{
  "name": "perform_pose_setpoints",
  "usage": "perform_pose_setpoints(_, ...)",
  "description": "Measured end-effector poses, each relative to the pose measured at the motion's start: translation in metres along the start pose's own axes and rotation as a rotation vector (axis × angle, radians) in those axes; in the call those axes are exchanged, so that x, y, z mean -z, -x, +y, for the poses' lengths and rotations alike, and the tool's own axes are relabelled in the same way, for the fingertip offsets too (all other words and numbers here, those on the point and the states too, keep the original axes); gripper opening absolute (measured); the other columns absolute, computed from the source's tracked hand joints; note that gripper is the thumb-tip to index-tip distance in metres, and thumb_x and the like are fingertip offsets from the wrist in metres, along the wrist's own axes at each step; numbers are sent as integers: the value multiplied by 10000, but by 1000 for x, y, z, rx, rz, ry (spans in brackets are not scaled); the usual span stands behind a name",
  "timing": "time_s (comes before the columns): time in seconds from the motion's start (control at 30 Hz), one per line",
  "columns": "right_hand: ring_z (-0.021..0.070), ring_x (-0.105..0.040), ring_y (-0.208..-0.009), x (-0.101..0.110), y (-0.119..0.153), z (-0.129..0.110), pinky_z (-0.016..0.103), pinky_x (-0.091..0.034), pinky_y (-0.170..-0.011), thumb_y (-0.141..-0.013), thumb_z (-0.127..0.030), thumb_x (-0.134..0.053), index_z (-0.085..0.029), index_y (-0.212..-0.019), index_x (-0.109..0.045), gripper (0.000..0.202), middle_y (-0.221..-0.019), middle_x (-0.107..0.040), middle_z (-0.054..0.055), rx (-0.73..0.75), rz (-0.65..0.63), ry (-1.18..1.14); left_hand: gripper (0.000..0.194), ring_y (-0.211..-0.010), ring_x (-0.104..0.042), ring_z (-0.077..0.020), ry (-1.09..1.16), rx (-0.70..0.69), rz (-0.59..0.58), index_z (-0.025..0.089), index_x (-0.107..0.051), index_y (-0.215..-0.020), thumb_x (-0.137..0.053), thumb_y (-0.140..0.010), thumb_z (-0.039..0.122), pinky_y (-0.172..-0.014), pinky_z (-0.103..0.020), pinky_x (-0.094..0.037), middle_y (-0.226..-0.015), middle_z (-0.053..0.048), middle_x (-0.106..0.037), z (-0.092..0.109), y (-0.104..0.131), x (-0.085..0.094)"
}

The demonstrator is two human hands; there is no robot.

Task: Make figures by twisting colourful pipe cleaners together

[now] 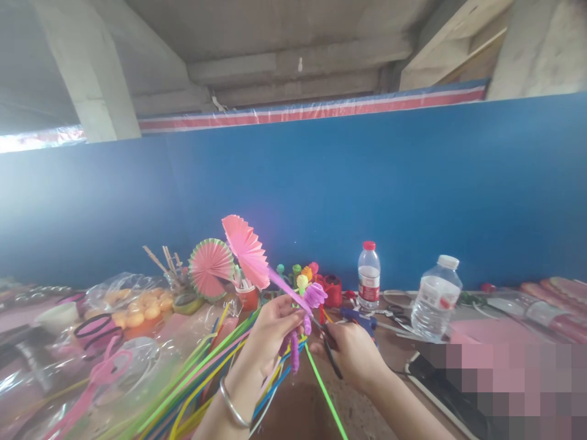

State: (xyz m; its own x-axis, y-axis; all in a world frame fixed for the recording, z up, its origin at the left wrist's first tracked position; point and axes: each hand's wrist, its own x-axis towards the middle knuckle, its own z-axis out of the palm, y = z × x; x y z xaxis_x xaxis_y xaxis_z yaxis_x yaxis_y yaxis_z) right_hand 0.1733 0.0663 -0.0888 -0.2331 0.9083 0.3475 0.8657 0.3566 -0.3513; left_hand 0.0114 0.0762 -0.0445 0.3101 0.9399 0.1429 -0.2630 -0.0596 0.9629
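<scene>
My left hand (279, 324) is pinched shut on a fuzzy purple pipe cleaner (287, 286) that slants up to the left. Purple curled ends (294, 357) hang below its fingers. My right hand (351, 351) grips a black-handled cutting tool (331, 354); whether scissors or pliers I cannot tell. The tool's metal tip meets the purple piece close to my left fingertips. A purple pipe-cleaner flower (315, 295) shows just above the tip. Behind my left hand rises a pink pleated paper fan (246, 250), overlapped by the purple end.
Long coloured pipe cleaners (202, 366) lie under my left forearm. Two water bottles, one red-capped (369, 278) and one white-capped (435, 299), stand at the back right. A blue glue gun (360, 318) lies behind my right hand. A blue partition (343, 183) closes off the back.
</scene>
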Motion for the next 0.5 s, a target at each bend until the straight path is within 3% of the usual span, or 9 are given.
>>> perform_pose_setpoints(0.17,136,-479,-509,1,-1,-2,243,-214,-478,-760,-465,-472,-186,-569,-503,339,-558,-572,22,-63,-31,-22,191,-508,-499,-68,0,14,37,141,-596,-834,-658,-659,183,-449,-151,-389,-596,13,-557,-1,-2,3)
perform_pose_setpoints(0.33,141,-504,-606,8,-2,-1,222,-274,-522,-732,-407,-532,-181,-738,-546,227,-691,-597,15,-57,-103,-198,312,-462,-508,-83,-85,25,145,152,-570,-939,-659,-652,235,-401,-167,-397,-593,17,-563,-7,-7,11)
perform_pose_setpoints(0.5,132,-486,-592,13,-3,8,223,-296,-535,-694,-383,-574,-181,-747,-560,209,-670,-588,-5,-81,-211,-258,320,-524,-549,-106,-185,-37,201,150,-545,-956,-637,-665,246,-474,-199,-438,-670,1,-591,-13,-11,19)
